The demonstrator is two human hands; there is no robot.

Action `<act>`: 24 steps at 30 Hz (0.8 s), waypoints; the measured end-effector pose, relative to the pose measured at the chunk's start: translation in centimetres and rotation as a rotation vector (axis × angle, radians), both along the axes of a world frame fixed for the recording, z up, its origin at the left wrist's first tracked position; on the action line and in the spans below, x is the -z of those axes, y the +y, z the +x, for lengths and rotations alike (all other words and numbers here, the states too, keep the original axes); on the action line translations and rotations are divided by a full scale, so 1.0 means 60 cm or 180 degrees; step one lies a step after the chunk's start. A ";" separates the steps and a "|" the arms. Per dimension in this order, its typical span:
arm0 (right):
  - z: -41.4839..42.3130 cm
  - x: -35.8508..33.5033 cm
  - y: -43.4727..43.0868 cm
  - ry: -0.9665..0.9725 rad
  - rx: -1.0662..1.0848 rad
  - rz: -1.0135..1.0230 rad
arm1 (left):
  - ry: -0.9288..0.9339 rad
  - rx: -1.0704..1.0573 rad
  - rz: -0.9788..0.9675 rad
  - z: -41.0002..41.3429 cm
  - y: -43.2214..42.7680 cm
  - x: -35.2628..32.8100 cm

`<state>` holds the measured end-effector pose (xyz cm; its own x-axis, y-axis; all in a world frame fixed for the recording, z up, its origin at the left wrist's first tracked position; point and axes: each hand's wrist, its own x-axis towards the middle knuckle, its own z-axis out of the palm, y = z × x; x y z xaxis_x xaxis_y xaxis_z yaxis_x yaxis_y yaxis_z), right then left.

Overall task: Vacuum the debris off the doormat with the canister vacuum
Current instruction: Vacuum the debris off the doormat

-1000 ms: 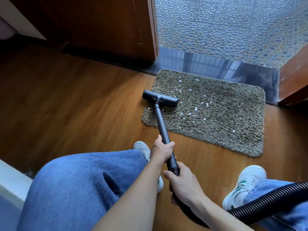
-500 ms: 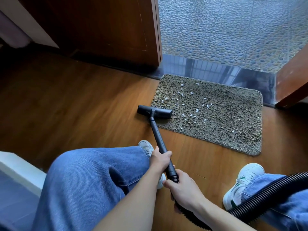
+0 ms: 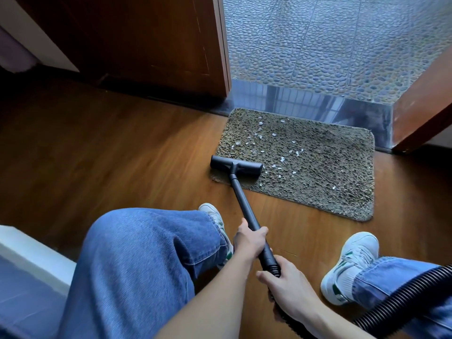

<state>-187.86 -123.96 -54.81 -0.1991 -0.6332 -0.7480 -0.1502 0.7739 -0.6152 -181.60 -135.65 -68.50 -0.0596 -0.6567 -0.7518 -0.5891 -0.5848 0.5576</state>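
Doormat (image 3: 318, 172) lies against the threshold, white debris (image 3: 281, 160) toward its left side. Our left hand (image 3: 249, 239) and right hand (image 3: 288, 287) grip the wand (image 3: 242, 199); the floor head (image 3: 236, 167) at the near-left corner could catch and bunch that edge.

Daylight floods through the doorway (image 3: 342, 45) (left corner dim, edges warped).

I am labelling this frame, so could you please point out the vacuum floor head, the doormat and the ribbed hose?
vacuum floor head (image 3: 236, 168): head view, middle of its black bar.
doormat (image 3: 318, 172): head view, bare pile right of centre.
ribbed hose (image 3: 401, 297): head view, ribbed stretch at lower right.
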 end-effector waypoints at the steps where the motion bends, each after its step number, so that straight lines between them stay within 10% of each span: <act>1: -0.001 0.002 -0.001 -0.0012 0.0032 -0.0023 | 0.0009 0.0014 -0.0013 -0.004 -0.002 0.004; 24: -0.015 0.019 -0.054 0.0044 0.0150 -0.0198 | 0.0080 0.0207 -0.0063 -0.037 -0.067 -0.023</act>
